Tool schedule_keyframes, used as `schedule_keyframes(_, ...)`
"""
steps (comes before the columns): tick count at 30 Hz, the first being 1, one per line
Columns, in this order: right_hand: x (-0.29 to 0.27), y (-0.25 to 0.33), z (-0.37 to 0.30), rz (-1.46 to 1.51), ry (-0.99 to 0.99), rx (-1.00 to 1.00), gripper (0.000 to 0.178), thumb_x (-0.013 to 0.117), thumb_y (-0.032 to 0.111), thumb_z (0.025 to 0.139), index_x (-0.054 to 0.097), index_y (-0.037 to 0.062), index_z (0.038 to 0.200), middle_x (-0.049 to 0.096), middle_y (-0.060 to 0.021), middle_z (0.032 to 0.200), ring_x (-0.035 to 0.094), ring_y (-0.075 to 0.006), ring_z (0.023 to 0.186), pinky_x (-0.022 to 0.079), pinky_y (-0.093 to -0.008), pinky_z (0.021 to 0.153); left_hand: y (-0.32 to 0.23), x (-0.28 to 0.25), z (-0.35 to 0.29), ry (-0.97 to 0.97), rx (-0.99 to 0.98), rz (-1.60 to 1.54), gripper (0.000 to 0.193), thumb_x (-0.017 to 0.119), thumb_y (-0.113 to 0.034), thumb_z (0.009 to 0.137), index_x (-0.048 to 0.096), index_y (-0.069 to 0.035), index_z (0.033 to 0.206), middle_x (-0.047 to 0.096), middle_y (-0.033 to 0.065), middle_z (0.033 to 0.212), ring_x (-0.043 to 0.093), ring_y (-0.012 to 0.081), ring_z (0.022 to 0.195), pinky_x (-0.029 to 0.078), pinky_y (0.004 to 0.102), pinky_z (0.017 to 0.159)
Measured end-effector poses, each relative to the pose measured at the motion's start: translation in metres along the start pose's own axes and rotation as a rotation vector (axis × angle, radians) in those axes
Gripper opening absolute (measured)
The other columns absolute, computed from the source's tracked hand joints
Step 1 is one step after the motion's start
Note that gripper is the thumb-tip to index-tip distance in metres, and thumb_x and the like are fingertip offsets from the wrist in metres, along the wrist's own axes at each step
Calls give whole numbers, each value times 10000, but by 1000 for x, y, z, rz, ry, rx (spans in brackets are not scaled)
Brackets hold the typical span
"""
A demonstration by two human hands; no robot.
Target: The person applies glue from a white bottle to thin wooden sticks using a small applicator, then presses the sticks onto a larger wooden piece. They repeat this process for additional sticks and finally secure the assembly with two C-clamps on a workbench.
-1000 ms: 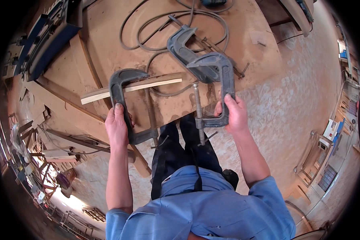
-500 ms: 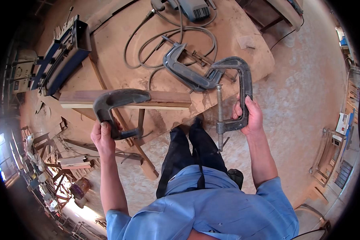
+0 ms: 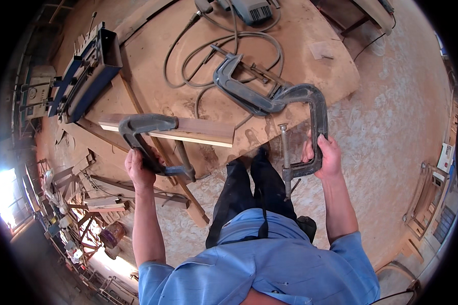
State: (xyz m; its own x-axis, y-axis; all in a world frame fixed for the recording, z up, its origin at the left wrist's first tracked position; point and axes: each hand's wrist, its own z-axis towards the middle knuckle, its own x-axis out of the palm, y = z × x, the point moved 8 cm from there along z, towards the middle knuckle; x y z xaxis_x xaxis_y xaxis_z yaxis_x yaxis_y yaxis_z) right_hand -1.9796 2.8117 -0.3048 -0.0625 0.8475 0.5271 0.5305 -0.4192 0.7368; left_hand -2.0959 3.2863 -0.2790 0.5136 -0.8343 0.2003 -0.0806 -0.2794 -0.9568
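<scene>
My left hand (image 3: 141, 172) is closed round the frame of a dark C-clamp (image 3: 133, 133). This clamp's upper arm crosses in front of a reddish-brown wooden board (image 3: 208, 131) with a pale lower edge; whether they touch I cannot tell. On the right, my right hand (image 3: 328, 155) grips the back of a second C-clamp (image 3: 318, 114), its threaded screw upright on the side toward my body's middle. A third C-clamp (image 3: 241, 94) lies on the dusty brown bench top (image 3: 152, 56), just left of the second clamp's upper arm.
A corded power tool (image 3: 252, 12) sits at the bench's far side, its grey cable (image 3: 183, 81) coiled on the top. Blue-and-black machinery (image 3: 89, 73) stands at the left. Scrap wood (image 3: 104, 203) and a bucket (image 3: 112, 235) clutter the floor at lower left.
The view has shifted slightly. The clamp in my left hand has moved a little left, and the board now slants, its right end lower. My right hand's clamp is slightly lower.
</scene>
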Motion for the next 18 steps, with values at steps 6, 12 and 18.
schedule_keyframes(6,16,-27,13,-18,-35,63,306,507,272,1031,556,-7,1148,558,-85,647,576,-218,583,498,-341,569,21,20,1,-142,-348,11,378,525,-396,1025,543,-23,963,598,136,726,601,240,562,516,339,518)
schedule_keyframes(12,36,-79,39,142,-18,196,295,507,274,1036,538,5,1152,570,-72,673,578,-204,587,503,-338,582,53,25,-10,-161,-503,-46,367,500,-413,1031,551,-59,947,600,128,715,587,247,543,508,353,518)
schedule_keyframes(18,35,-92,39,61,-67,178,289,510,260,1038,547,-3,1151,580,-73,698,579,-186,599,520,-330,594,63,23,-15,-224,-508,-3,342,497,-394,1041,551,-68,956,604,115,709,587,234,533,503,338,499)
